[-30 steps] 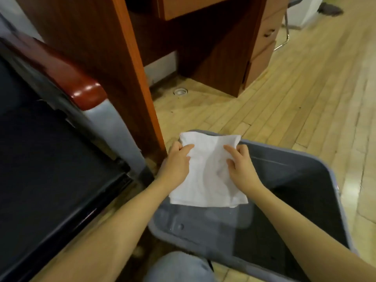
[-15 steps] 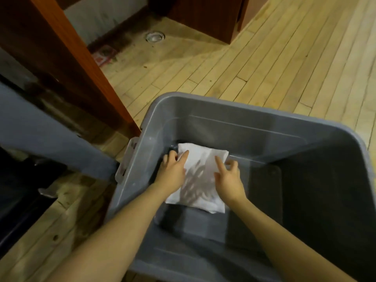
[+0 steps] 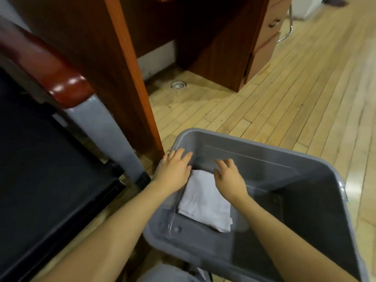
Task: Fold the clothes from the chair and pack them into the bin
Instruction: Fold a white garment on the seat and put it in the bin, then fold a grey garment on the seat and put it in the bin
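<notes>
Both hands, left (image 3: 175, 169) and right (image 3: 228, 179), hover with fingers loose, gripping nothing, above the folded cloth (image 3: 205, 202) lying on the bin (image 3: 264, 153) floor by its left wall. A careless brush could undo the fold.

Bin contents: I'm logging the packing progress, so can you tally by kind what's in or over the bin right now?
Folded white cloth, lying in the grey bin: 1
Hands over the bin, holding nothing: 2, the left hand and the right hand
Total: 3
</notes>
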`<action>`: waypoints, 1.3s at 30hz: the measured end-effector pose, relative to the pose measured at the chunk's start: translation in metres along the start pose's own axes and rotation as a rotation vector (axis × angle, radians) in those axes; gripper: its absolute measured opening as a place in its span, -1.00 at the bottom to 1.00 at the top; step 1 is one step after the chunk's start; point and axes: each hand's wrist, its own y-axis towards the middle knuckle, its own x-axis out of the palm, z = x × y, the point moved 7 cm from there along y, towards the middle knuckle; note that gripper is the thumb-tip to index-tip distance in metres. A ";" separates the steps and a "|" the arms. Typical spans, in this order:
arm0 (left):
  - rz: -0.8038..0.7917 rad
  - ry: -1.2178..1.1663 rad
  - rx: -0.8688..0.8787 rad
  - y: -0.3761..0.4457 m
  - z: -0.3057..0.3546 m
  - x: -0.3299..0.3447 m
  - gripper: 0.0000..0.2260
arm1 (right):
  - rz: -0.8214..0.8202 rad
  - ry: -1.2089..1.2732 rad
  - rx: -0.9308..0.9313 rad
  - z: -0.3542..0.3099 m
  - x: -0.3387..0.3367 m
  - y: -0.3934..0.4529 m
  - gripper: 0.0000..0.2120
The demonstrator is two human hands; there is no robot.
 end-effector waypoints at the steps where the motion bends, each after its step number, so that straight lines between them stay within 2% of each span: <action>1: 0.035 0.014 0.002 -0.006 0.000 -0.019 -0.55 | 0.025 -0.006 -0.029 -0.012 -0.013 -0.003 -0.69; 8: 0.229 0.029 -0.019 -0.066 -0.017 -0.142 -0.61 | 0.125 -0.023 -0.211 -0.113 -0.092 -0.034 -0.66; 16: 0.421 0.055 -0.230 -0.194 -0.095 -0.242 -0.61 | 0.181 0.024 -0.548 -0.263 -0.121 -0.090 -0.68; 25: 0.522 0.100 -0.576 -0.380 -0.217 -0.279 -0.61 | 0.160 -0.067 -0.956 -0.461 -0.062 -0.188 -0.64; 32: 0.572 0.142 -0.856 -0.527 -0.305 -0.284 -0.64 | 0.006 -0.041 -1.195 -0.596 0.013 -0.275 -0.64; 39: 0.556 0.147 -1.204 -0.678 -0.360 -0.251 -0.65 | -0.145 -0.010 -1.436 -0.689 0.098 -0.376 -0.64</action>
